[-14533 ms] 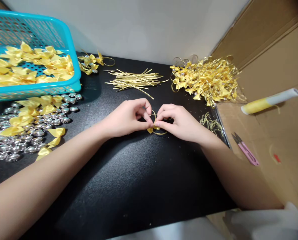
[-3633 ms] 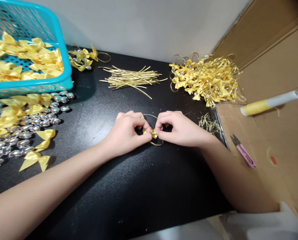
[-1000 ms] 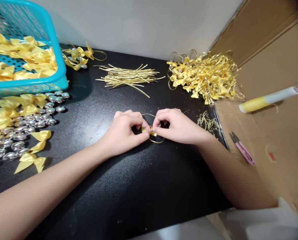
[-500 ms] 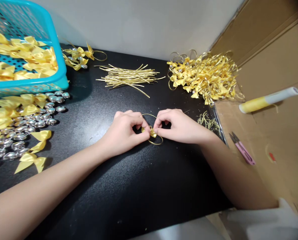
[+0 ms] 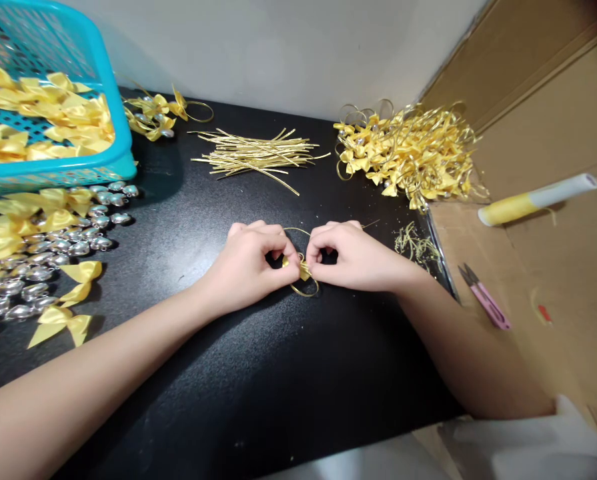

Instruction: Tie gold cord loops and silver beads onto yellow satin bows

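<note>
Between my fingertips is a small yellow ribbon bow (image 5: 304, 272) with a thin gold wire (image 5: 305, 294) looped around it. My left hand (image 5: 261, 260) pinches the bow's left side between thumb and forefinger. From the right, my right hand (image 5: 351, 257) pinches close beside the bow, apparently on the gold wire; the fingertips hide exactly what they grip. Part of the wire loop arches behind the bow, between the two hands, and another part curves out below it. Both hands rest low over the black table (image 5: 258, 373).
A blue basket (image 5: 121, 127) of yellow bows stands at left, with silver beads (image 5: 81, 247) and loose bows (image 5: 81, 280) before it. Gold wires (image 5: 258, 153) lie behind my hands. Finished-looking bows with loops (image 5: 413, 153) are heaped at right, near wire scraps (image 5: 415, 243) and pink snips (image 5: 488, 303).
My right hand has shifted slightly down and left, its fingertips now lower beside the bow. The lower wire loop has moved a little left and down. My left hand stays nearly still.
</note>
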{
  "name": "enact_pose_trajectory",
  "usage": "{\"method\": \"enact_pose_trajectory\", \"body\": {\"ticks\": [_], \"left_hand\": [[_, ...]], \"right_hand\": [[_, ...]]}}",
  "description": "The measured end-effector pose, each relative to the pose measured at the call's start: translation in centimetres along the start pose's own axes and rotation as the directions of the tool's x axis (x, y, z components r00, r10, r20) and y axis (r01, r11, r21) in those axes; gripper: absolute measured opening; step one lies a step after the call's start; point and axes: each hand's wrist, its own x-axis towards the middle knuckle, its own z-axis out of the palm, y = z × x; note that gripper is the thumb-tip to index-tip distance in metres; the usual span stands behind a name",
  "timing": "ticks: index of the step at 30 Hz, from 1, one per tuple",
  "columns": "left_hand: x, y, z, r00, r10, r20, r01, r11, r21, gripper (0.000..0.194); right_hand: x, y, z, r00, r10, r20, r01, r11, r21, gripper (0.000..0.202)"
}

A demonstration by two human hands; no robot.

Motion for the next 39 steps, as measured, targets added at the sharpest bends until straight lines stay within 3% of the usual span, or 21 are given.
{"method": "enact_pose_trajectory", "body": {"ticks": [5, 10, 18, 25, 39], "left_hand": [[0.0, 0.0, 0.0, 1.000, 0.004, 0.003, -0.004, 1.000, -0.014, 0.018], [0.0, 0.0, 0.0, 1.000, 0.000, 0.002, 0.000, 1.000, -0.025, 0.018], [0.0, -0.1, 0.0, 1.000, 0.011, 0.003, -0.011, 1.000, -0.022, 0.020], [0.0, -0.3, 0.0, 1.000, 0.023, 0.009, -0.023, 0.999, -0.029, 0.020], [0.0, -0.1, -0.2, 1.000, 0.018, 0.005, -0.018, 1.000, -0.003, 0.018]], "right_hand": [[-0.3, 0.1, -0.4, 1.000, -0.021, 0.015, 0.021, 1.000, -0.005, 0.010], [-0.6, 0.0, -0.8, 0.991, -0.121, -0.056, 0.122, 0.992, 0.019, 0.003], [-0.4, 0.0, 0.5, 0.960, -0.239, -0.144, 0.196, 0.945, -0.262, 0.009], [-0.1, 0.1, 0.9, 0.953, -0.248, -0.174, 0.188, 0.934, -0.303, 0.011], [-0.4, 0.1, 0.6, 0.951, -0.289, -0.112, 0.248, 0.926, -0.285, 0.012]]}}
